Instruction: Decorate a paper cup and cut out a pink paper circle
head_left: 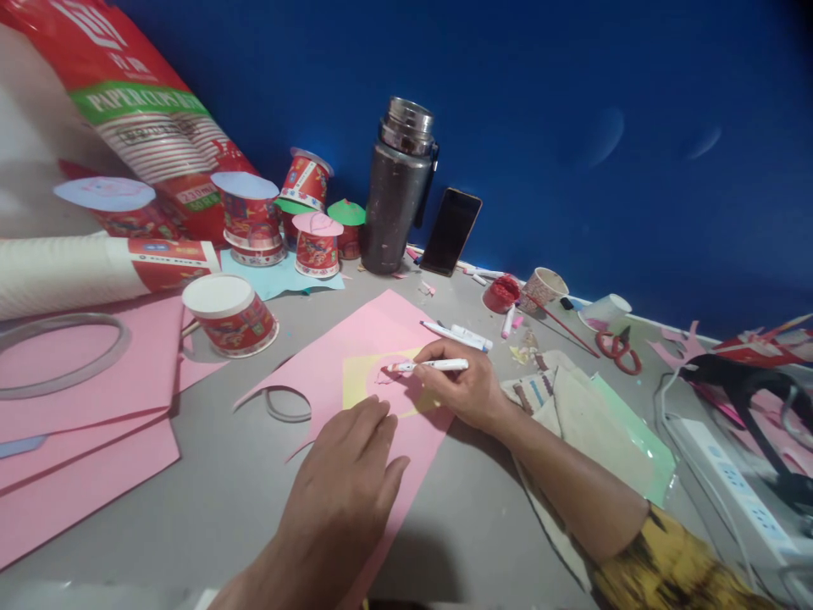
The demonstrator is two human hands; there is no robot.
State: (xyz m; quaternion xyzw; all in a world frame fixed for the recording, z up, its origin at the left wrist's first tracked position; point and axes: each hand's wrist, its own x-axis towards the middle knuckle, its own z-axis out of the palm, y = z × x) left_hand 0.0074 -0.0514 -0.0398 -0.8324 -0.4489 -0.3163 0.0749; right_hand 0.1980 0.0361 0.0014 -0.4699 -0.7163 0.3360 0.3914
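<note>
My right hand is closed round a white marker pen. The pen's tip meets a small pink paper piece that carries some drawn lines. That piece lies on a yellow paper, which rests on a large pink sheet with a cut-out curved edge. Flat on the papers, just below the drawing, lies my left hand with its fingers stretched out and holding nothing. Beyond my right hand, further markers lie on the pink sheet.
At left are stacked pink sheets, a red paper cup and a sleeve of cups. A dark thermos and a phone stand behind. Scissors, a cloth and a power strip are at right.
</note>
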